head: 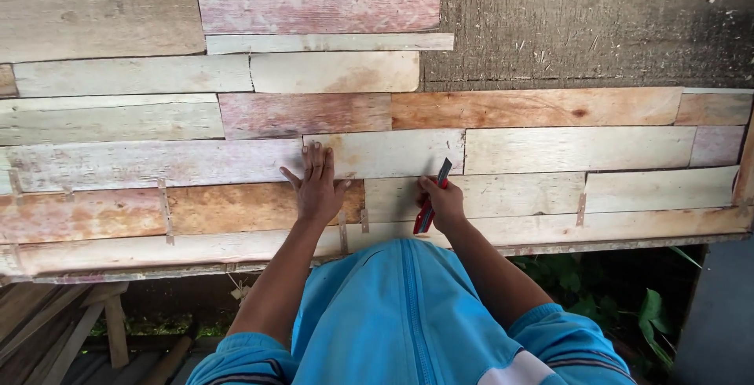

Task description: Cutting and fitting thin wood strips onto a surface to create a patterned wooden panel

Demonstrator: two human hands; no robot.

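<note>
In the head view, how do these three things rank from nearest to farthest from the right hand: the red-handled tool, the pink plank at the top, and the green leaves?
1. The red-handled tool: held in the right hand itself.
2. The green leaves: lower right, below the boards' edge.
3. The pink plank: top, left of centre, farthest away.

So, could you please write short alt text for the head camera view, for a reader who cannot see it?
Seen from above, a person's left hand presses flat on a surface of patchwork wooden planks while the right hand holds a red-handled tool against a pale plank. The person wears a blue zipped top; green leaves show below.
</note>
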